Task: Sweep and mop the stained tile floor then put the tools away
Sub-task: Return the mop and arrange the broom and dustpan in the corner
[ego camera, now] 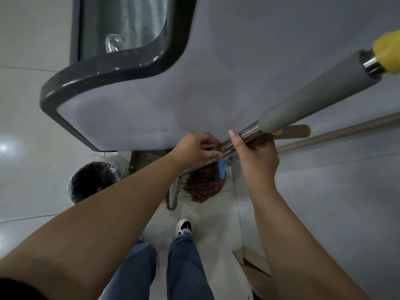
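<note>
Pale glossy tile floor (pixel 32 131) ran under everything, with a grey wall filling the right side. A grey-rimmed counter (pixel 151 100) jutted out over the floor ahead of me, a sink basin (pixel 125 24) set into its top at the upper left. Below the counter edge stood a round bin (pixel 93 182) lined with a dark bag.

My right hand (pixel 257 159) wrapped around the mop handle (pixel 313 100), thumb pointing up along the steel section just below the grey foam sleeve. The handle slanted up to the right and ended in a yellow cap (pixel 387 50). My left hand (pixel 194 148) had its fingers curled at the same cluster of poles, pinching something thin there; likely a second handle, but the blur made it hard to tell. Another pole (pixel 335 133), beige, leaned along the wall just beside the mop handle.

The reddish string mop head (pixel 203 185) rested on the floor under the counter edge, a blue collar (pixel 221 168) at its top. Near it, a grey dustpan-like piece (pixel 173 191) stood upright. My jeans and one white shoe (pixel 184 228) showed below, close behind the mop head.
</note>
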{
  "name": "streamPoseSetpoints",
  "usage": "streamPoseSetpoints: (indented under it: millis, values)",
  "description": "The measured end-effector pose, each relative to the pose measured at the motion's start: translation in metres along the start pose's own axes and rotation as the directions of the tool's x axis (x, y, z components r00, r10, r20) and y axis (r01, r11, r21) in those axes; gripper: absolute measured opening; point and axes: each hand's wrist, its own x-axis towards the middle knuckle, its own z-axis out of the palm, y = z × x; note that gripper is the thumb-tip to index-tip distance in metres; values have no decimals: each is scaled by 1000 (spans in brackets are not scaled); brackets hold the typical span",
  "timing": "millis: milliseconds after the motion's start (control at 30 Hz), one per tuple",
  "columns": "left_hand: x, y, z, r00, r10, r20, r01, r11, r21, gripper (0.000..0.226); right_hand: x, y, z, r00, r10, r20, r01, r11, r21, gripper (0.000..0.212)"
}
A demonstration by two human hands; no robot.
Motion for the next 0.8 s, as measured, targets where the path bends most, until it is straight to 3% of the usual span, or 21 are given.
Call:
streamPoseSetpoints:
  millis: [100,200,300,433,533,800]
  values:
    - [-8,-15,14,982,150,-117,-126,974,189,34,-3,-3,3,1000,-1,-20,2,1000,27,51]
    - [-6,-29,23,974,125,-189,-103,987,123,33,-4,-5,11,999,9,-38,-6,998,64,51]
    - [0,-39,18,996,29,-81,-35,997,-73,32,-5,-4,16,999,14,-33,-10,991,132,33]
    - [2,-49,11,988,-130,81,150,932,-329,26,-4,0,24,998,-22,-66,37,970,242,32]
    - [0,-52,14,967,-216,137,255,851,-460,7,-6,-2,32,993,-47,-106,79,944,322,33]
    - [4,-53,24,933,-231,277,354,730,-584,11,-9,0,34,981,-80,-179,135,935,327,32]
